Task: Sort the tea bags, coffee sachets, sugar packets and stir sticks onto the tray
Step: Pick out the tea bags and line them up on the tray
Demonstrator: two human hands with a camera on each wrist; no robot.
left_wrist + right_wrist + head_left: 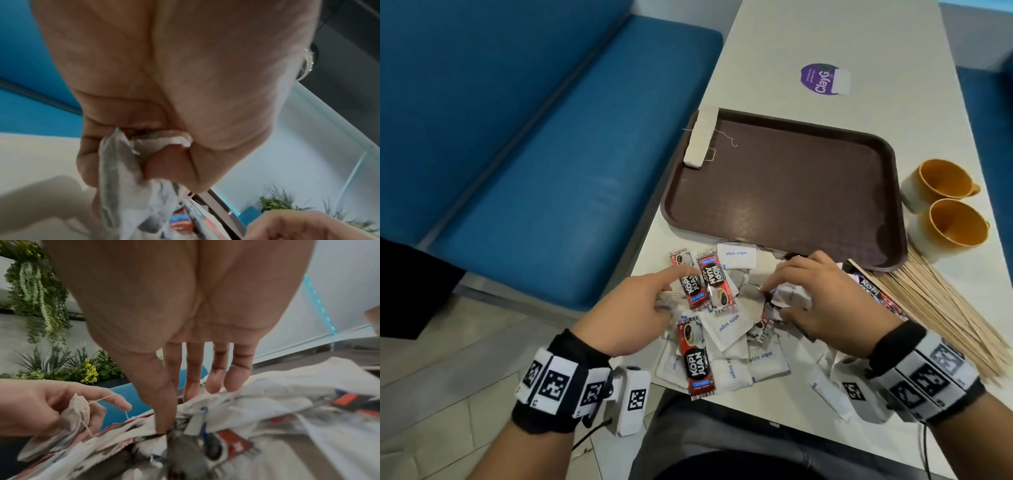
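On the near table [808, 48], both hands work a mixed pile [726, 329]. Left hand [633, 315] clutches tea bags [123, 170]; right hand [822, 301] pinches something small, fingers [193, 369] narrow. Trailing strings could snag sachets and drag them off. Tray [784, 192] lies beyond.

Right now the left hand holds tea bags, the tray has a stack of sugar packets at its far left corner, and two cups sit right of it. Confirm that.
Not quite: the head view shows tea bags, not sugar packets, stacked at the tray's far left corner. The rest stands.
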